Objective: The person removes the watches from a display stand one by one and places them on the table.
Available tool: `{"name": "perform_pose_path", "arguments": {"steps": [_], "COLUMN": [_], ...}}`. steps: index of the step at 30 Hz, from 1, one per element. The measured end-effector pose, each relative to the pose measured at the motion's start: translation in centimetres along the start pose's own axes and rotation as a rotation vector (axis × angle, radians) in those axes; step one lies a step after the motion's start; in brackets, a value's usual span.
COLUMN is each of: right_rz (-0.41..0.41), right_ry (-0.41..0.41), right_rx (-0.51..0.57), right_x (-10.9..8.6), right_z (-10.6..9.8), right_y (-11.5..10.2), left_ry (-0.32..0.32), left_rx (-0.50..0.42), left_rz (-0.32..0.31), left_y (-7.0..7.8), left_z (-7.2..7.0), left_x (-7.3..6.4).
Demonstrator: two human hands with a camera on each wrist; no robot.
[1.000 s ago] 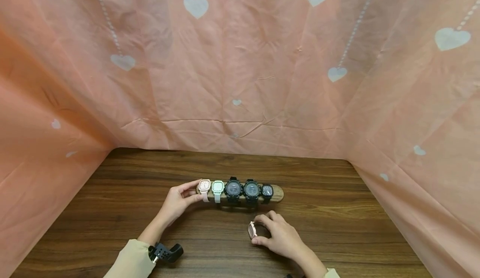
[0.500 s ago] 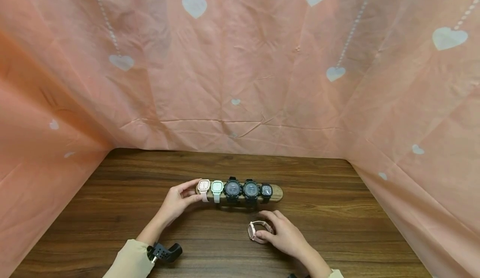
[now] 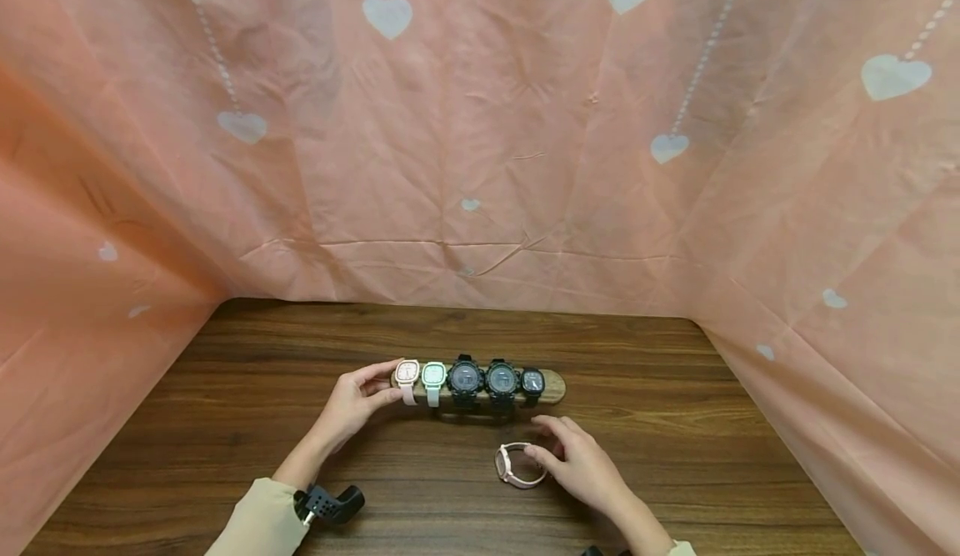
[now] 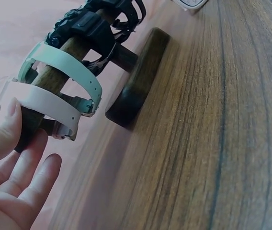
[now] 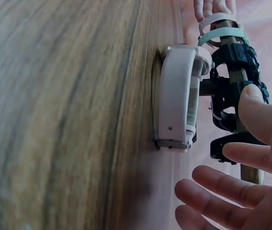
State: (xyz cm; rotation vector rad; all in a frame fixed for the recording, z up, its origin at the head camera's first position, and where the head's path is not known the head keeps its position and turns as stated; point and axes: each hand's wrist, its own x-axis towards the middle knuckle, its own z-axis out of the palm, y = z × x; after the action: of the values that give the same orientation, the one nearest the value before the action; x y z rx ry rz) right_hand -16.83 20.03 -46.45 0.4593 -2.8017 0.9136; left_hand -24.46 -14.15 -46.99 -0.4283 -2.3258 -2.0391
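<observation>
My left hand (image 3: pixel 355 404) grips the left end of a wooden watch stand (image 3: pixel 555 387), thumb in front by the pale pink watch (image 4: pixel 50 102) and fingers round the end. Beside that watch on the bar come a mint green watch (image 3: pixel 434 375), two chunky black watches (image 3: pixel 466 378) and a smaller square black watch (image 3: pixel 532 382). A loose pink watch (image 3: pixel 502 463) stands on its side on the table, strap buckled into a loop. My right hand (image 3: pixel 583 464) is just to its right, thumb and fingers spread apart and holding nothing; the thumb overlaps the strap in the head view.
The stand's dark foot (image 4: pixel 143 72) rests on the dark wooden table (image 3: pixel 420 489). A pink curtain (image 3: pixel 450 164) with white hearts closes off the back and both sides. A black wrist mount (image 3: pixel 330 506) sticks out from my left wrist.
My right hand has let go of the loose pink watch and drawn back to the right, its fingers opening. The watch stays standing on the table. My left hand keeps its hold on the stand.
</observation>
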Motion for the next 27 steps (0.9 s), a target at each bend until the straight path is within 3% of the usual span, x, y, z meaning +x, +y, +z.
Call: {"name": "perform_pose_path", "arguments": {"steps": [11,18,27], "right_rz": [-0.043,-0.111,-0.166], "right_ry": [0.146,0.305,0.461], "right_rx": [0.072,0.095,0.099], "right_x": [0.1,0.2,0.7], "right_z": [-0.4,-0.7,-1.8], "right_y": [0.6,1.1,1.3], "left_ry": [0.045,0.062,0.059], "left_rx": [-0.013,-0.023,-0.061], "left_rz": [-0.011,-0.062,-0.053], "left_y": [0.0,2.8,2.8], "left_z": [0.4,0.7,0.8], "left_x": [-0.2,-1.2,-1.3]}}
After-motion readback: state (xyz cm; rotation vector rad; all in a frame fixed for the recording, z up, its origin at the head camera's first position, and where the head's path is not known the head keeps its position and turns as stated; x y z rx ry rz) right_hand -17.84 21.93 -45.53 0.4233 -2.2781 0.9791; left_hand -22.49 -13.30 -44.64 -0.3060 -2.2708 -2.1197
